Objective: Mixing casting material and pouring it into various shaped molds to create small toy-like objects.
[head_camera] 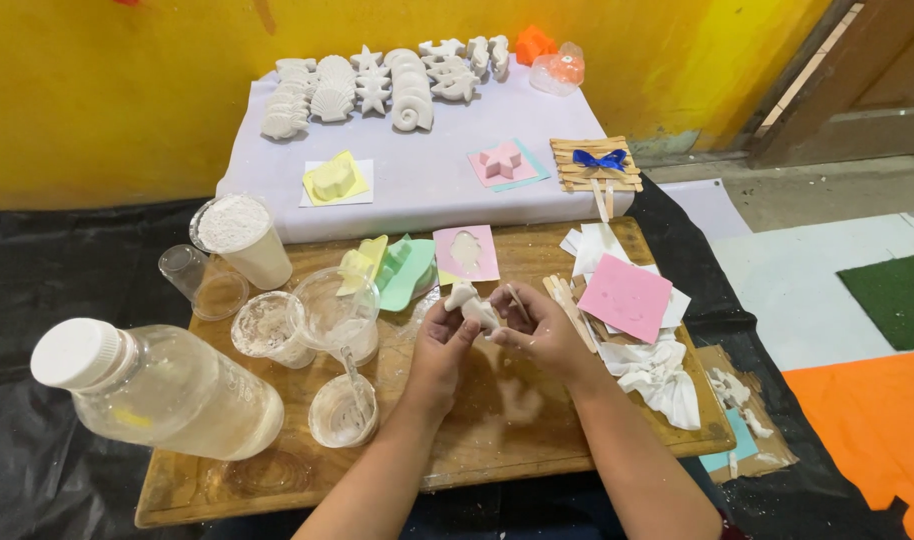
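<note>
My left hand (439, 345) grips a small white plaster figure (470, 303) above the wooden board (277, 480). My right hand (539, 325) holds a thin wooden stick (518, 301) whose tip rests against the figure. Just beyond my hands lies a pink silicone mould (466, 253) with a pale hollow in it, next to green (405, 270) and yellow moulds (360, 262).
Left of my hands stand clear plastic cups (269, 328), a cup of white powder (241, 238) and a large capped bottle (157, 388). Pink paper (625, 296), sticks and white scraps lie at right. Several white plaster casts (377, 85) sit on the lilac-covered table behind.
</note>
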